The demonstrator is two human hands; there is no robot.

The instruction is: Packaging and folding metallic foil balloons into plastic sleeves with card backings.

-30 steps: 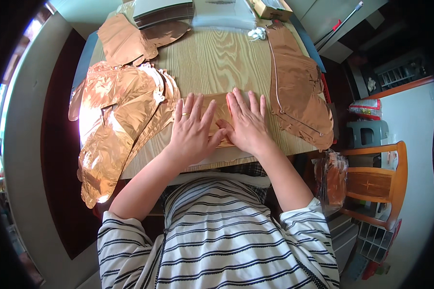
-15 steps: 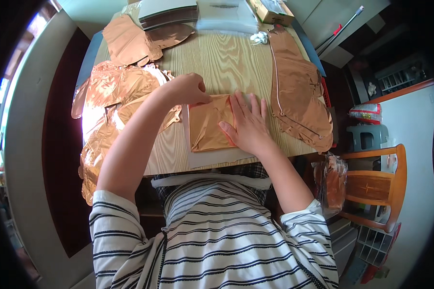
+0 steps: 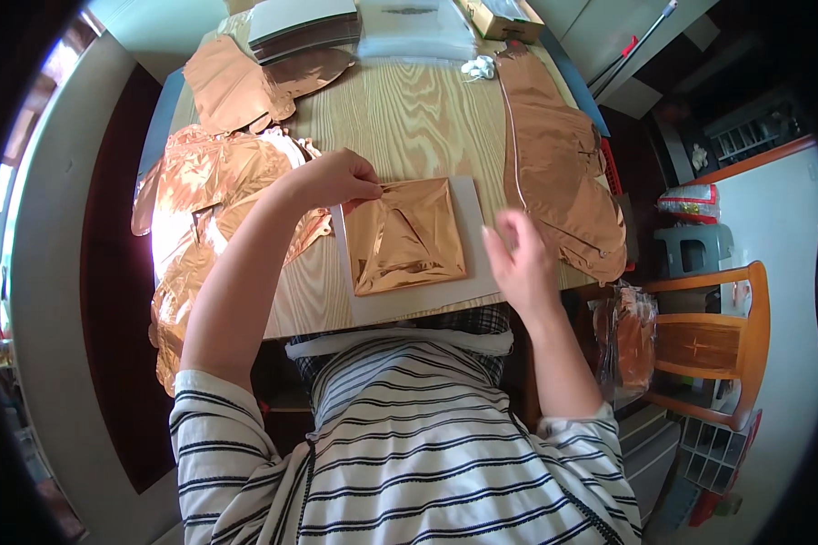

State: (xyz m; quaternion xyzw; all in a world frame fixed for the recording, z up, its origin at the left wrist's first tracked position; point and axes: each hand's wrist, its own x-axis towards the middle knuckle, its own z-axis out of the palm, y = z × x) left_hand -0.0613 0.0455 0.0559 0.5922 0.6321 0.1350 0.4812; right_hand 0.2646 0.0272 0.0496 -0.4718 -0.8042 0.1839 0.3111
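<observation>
A copper-coloured foil balloon (image 3: 413,245), folded into a neat square, lies on a pale grey board (image 3: 464,213) at the table's near edge. At the square's far left corner my left hand (image 3: 341,177) is closed, thumb and fingers pinching the foil edge. My right hand (image 3: 525,263) hovers just right of the board, touching nothing, its slightly blurred fingers apart. Flat, unfolded copper foil balloons (image 3: 214,177) are heaped to the left of my left forearm. Another long flat foil balloon (image 3: 563,154) with a thin white strip along it lies to the right.
At the table's far side stand a stack of grey boards (image 3: 304,27), a pile of clear plastic sleeves (image 3: 416,32) and an open cardboard box (image 3: 502,18). A small crumpled white thing (image 3: 478,68) lies nearby. A wooden chair (image 3: 709,345) stands to the right, beside a plastic bag of copper foil (image 3: 625,336).
My right hand has lifted off the folded foil and moved right, uncovering the square. My left hand remains at the corner. The whole view has shifted slightly.
</observation>
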